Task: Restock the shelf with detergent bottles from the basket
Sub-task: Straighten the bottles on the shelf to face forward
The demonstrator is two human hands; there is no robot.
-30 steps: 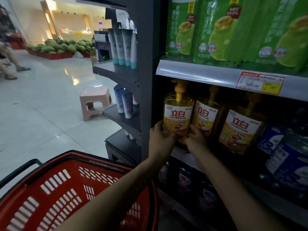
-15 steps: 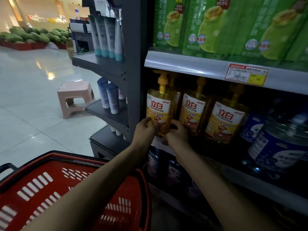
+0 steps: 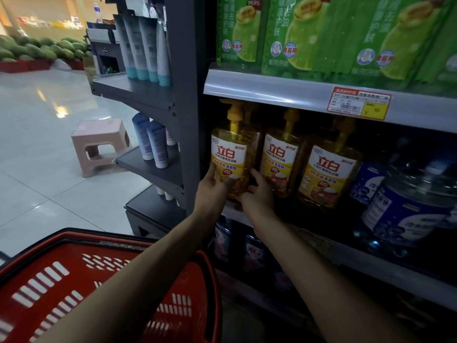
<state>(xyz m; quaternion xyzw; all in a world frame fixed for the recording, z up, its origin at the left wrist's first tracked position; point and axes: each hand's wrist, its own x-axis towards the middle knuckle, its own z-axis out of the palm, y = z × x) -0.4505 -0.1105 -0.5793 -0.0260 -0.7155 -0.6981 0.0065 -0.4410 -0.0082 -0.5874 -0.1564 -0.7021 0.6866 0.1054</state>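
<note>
Shop shelf (image 3: 284,91): your left hand (image 3: 212,191) and right hand (image 3: 257,194) both grasp the leftmost yellow bottle (image 3: 231,154); red basket (image 3: 74,280) near-left.

The bay is tight. The upper shelf (image 3: 284,91) hangs just over the pump tops, leaving hardly any room above. The post (image 3: 188,100) walls the left side, close against the end bottle (image 3: 228,154). The next bottle (image 3: 279,159) stands just beside it, and a third bottle (image 3: 330,174) and blue jugs (image 3: 410,209) fill the rest. The front is open, over the basket (image 3: 74,280). The floor (image 3: 37,174) to the left is free but for a stool (image 3: 101,144).
</note>
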